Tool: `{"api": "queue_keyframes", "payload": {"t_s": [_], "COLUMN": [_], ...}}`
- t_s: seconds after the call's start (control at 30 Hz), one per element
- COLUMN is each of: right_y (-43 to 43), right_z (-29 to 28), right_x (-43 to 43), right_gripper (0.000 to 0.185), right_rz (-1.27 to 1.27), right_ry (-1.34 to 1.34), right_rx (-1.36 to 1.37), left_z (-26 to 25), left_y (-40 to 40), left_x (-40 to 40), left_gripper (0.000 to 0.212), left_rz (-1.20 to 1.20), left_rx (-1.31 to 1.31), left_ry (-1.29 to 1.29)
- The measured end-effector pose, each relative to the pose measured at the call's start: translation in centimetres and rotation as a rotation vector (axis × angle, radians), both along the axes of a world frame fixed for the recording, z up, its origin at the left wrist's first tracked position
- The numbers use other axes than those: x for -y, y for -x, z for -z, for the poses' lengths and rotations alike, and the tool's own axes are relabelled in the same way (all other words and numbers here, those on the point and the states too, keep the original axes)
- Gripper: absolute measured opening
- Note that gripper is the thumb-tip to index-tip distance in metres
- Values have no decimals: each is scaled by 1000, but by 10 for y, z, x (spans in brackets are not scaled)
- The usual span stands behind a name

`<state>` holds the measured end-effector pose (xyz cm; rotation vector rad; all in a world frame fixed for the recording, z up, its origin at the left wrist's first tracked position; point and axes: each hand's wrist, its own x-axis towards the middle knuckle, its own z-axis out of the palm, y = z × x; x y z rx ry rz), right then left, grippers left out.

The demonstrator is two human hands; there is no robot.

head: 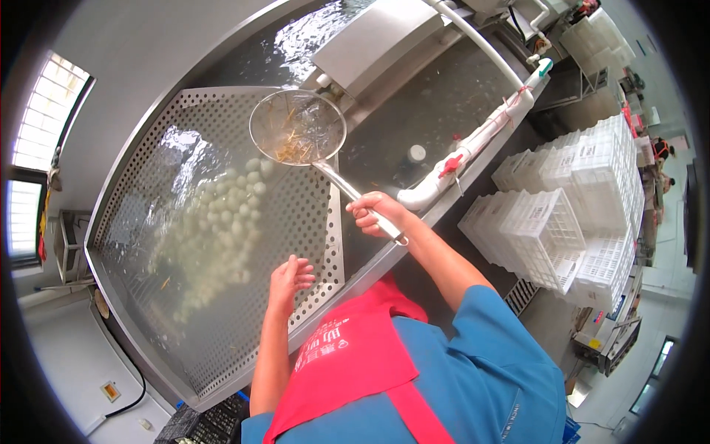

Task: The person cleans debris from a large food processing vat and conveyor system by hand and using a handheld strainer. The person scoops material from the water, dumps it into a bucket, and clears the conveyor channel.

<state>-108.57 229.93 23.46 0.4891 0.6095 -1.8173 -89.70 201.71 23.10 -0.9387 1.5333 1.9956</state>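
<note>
My right hand grips the metal handle of a round wire-mesh skimmer. Straw-like yellowish bits lie in the skimmer's mesh, which is above the perforated metal basket. My left hand is held over the near part of the basket, fingers apart and slightly curled, with nothing in it. Many pale round egg-like objects lie under cloudy water inside the perforated metal basket. The basket sits in a large stainless-steel tank. A few loose straw bits float at the left.
A white plastic pipe with a red valve handle runs along the tank's right rim. A metal box spans the far part. White plastic crates are stacked at the right; a black crate stands below the near left corner.
</note>
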Motion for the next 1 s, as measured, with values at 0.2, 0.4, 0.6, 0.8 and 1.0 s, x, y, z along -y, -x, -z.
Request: {"api": "queue_keyframes", "payload": {"t_s": [0.2, 0.4, 0.6, 0.8, 1.0], "right_y": [-47, -114, -169, -190, -177], "right_z": [-50, -112, -87, -65, -69], "right_x": [-25, -73, -67, -63, -63], "right_gripper": [25, 9, 12, 12, 5], "right_rz": [-82, -4, 184, 302, 203], "right_ry": [-374, -276, 111, 328, -155], "right_rx": [-425, -225, -22, 81, -98], "left_z": [8, 27, 41, 59, 81], "left_y": [-19, -52, -68, -94, -126], "left_x": [2, 11, 13, 20, 16], "left_gripper": [56, 55, 51, 48, 46], "left_rz": [-60, -84, -58, -59, -48], "left_rx": [39, 122, 136, 107, 140], "left_ry": [-1, 26, 30, 6, -34]}}
